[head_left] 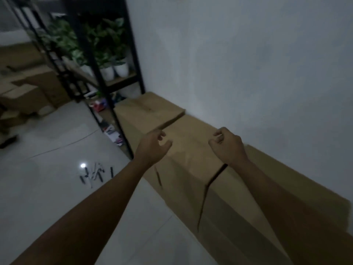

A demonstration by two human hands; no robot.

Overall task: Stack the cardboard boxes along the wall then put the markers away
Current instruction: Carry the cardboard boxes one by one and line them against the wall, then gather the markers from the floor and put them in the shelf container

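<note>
Left hand [152, 144] and right hand [227, 145] hovered over the cardboard boxes [191, 150] against the wall [248, 64], fingers loosely curled, holding nothing. Markers [95, 174] lay on the floor [47, 188] left of the boxes.

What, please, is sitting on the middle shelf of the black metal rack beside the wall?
On the black metal rack, leafy green plants stand in white pots. The rack's posts hide some pots, so their number is unclear.

Brown cardboard boxes [191, 150] stand in a row, touching the wall [248, 64]. Several dark markers [95, 173] lie scattered on the floor [47, 188].
</note>
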